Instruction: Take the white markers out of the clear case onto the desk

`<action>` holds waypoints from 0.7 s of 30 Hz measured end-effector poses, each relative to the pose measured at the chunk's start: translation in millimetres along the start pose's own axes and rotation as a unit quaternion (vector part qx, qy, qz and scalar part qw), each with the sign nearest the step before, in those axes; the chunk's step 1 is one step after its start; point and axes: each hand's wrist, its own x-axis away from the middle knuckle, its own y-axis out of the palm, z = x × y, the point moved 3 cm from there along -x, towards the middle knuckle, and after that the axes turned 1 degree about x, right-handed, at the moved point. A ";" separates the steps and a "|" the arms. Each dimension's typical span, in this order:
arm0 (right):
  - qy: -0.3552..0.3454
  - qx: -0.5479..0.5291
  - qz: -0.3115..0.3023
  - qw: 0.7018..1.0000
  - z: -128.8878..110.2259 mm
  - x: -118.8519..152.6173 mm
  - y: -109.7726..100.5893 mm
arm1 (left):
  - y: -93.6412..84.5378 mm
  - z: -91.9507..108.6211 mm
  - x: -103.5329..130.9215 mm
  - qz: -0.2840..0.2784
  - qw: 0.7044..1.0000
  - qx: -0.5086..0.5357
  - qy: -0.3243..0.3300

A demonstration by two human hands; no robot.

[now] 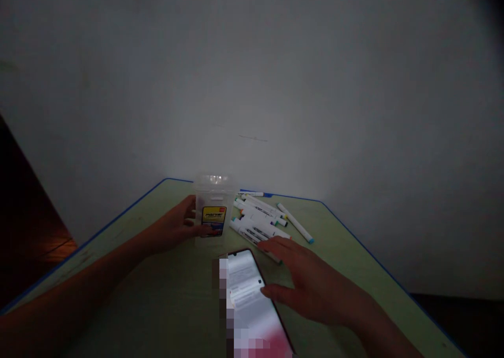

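Observation:
A clear plastic marker box (214,198) with a yellow and blue label stands upright near the back of the table. My left hand (181,225) is wrapped round its left side, the thumb across the label. Right of the box lies a loose pile of white markers (262,216) with coloured ends. My right hand (301,279) is over the right edge of a lit phone (252,295), fingers apart, its fingertips beside the nearest markers. Nothing shows in its grasp. Part of the phone's left side is pixelated.
The pale green table (165,295) has a blue edge and narrows towards a plain grey wall (252,85) behind it. One marker (295,223) with light blue ends lies apart at the right of the pile. Dark floor shows at both sides.

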 end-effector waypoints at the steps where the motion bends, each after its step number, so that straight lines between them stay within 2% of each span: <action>1: 0.016 0.001 -0.011 1.000 0.1 0.7 -0.8 | 0.3 0.4 0.1 -0.003 1.000 0.000 0.001; 10: 0.105 -0.009 -0.079 0.991 -1.2 5.2 -5.1 | 2.0 3.5 3.4 -0.014 1.000 0.007 0.003; 21: 0.119 0.018 -0.126 0.985 4.3 7.1 5.3 | 2.2 8.6 3.6 -0.007 1.000 0.009 -0.004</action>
